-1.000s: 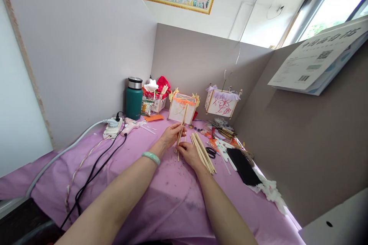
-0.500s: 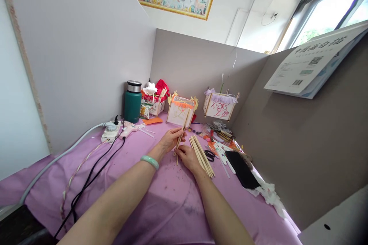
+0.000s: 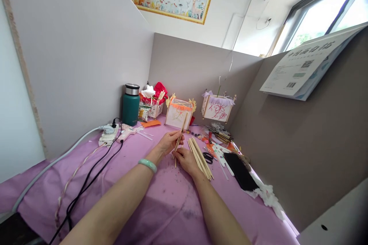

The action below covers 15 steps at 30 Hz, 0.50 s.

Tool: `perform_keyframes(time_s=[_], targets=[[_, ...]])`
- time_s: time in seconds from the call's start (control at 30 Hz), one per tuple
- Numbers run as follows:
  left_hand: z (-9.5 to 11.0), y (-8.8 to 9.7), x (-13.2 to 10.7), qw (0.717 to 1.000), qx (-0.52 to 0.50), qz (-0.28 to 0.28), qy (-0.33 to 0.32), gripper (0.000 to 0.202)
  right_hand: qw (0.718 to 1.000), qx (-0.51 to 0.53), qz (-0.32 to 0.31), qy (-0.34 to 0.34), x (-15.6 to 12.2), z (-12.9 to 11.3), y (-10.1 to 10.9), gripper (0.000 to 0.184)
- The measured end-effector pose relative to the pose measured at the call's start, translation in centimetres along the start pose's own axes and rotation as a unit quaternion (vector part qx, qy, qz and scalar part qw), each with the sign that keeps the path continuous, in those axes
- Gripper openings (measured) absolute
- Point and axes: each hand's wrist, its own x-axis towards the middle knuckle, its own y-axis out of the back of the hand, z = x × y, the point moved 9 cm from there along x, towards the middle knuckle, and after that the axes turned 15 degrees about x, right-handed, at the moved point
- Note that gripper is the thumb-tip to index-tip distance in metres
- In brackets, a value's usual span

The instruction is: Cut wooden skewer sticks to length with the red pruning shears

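My left hand [image 3: 169, 142] and my right hand [image 3: 184, 160] meet over the purple cloth [image 3: 161, 214], both gripping a few thin wooden sticks [image 3: 178, 141] that stand tilted between them. A pale green bangle [image 3: 147, 165] circles my left wrist. Just right of my right hand lies a loose bundle of similar wooden sticks [image 3: 199, 159], apart from my fingers. Behind the raised sticks stands a paper lantern with an orange fringe [image 3: 179, 115], and the sticks overlap it in this view.
A green thermos [image 3: 130, 104], a pink glue gun [image 3: 126, 134] and a power strip [image 3: 108, 134] with cables stand to the left. Scissors [image 3: 207, 157], a black flat pad [image 3: 240, 171] and craft scraps lie right. Another lantern [image 3: 217, 108] stands behind; low partitions bound the table.
The whole view has drifted slightly as my head moved. Both hands still grip the same sticks, with little visible shift between them.
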Motion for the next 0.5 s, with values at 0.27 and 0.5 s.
perform_keyframes(time_s=[0.27, 0.5], targets=[[-0.2, -0.5, 0.1, 0.999, 0.030, -0.018, -0.010, 0.030, 1.000, -0.002, 0.005, 0.003, 0.0, 0.2, 0.0, 0.026], [1.3, -0.4, -0.1, 0.997, 0.023, -0.005, -0.070, 0.031, 0.997, -0.039, 0.037, 0.050, 0.0, -0.9, 0.5, 0.020]])
